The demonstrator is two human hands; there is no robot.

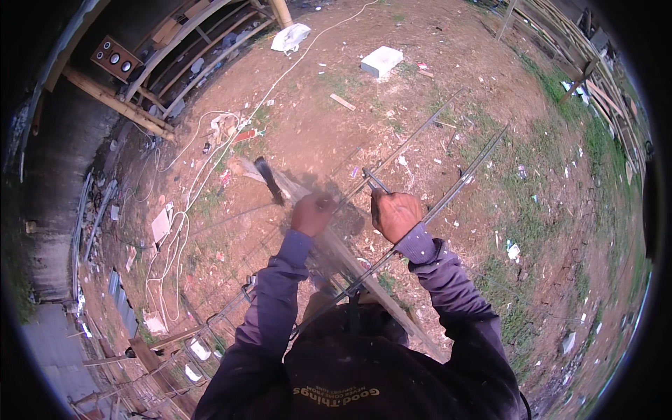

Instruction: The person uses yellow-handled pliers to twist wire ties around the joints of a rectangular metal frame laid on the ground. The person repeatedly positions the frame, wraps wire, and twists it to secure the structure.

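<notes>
Bare reddish-brown dirt (315, 126) fills most of the view, packed and dusty, scattered with litter and turning to patchy grass (553, 175) on the right, where a timber fence (595, 63) curves along the rim. On the left a dark wall and a stack of wooden beams (112, 101) and curved frames close that side, so the open room lies ahead and to the right. A white cable (231, 133) snakes loosely over the soil, and a pale rectangular block (381, 61) lies far ahead. Closer in, a long frame of thin steel rods (448, 199) runs diagonally from the person's lap toward the upper right, its straight grey bars lying over a worn wooden plank (336, 245). The left hand (312, 213) is closed in a fist around a handle, with a dark hammer-like head (268, 178) sticking up and to the left of it. The right hand (396, 213) is clamped on a short metal tool (376, 180) whose tip meets one rod just above the knuckles. The two hands sit near each other, the rods passing between and beneath them.
</notes>
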